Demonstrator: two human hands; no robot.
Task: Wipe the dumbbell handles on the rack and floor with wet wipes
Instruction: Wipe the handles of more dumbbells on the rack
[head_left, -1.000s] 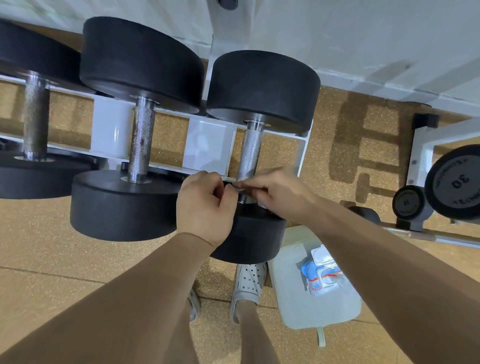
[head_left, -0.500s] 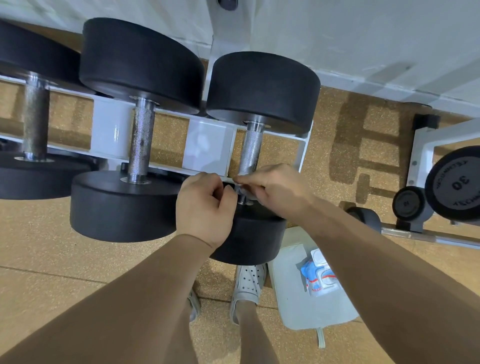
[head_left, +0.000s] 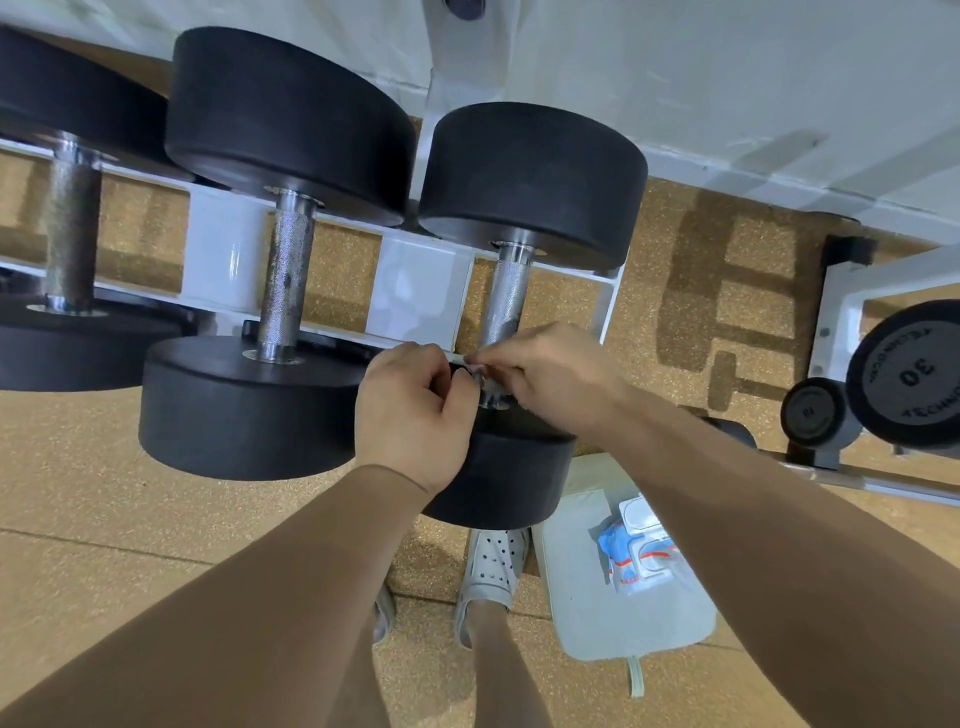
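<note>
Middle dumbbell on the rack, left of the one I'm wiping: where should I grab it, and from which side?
Grip the knurled steel handle at its middle, the only narrow part between the two wide black heads. Come from above, your side: it lies bare across the gap in the white rack, so fingers can wrap around it.

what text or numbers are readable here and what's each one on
"30": on the end face of the big black dumbbell at the right edge.
"TECHNO": curved around that same face; the rest runs off the frame edge.
Small dumbbell beside it: a number, too small to read for sure.
Wet wipes pack: print too blurred to read.
</note>
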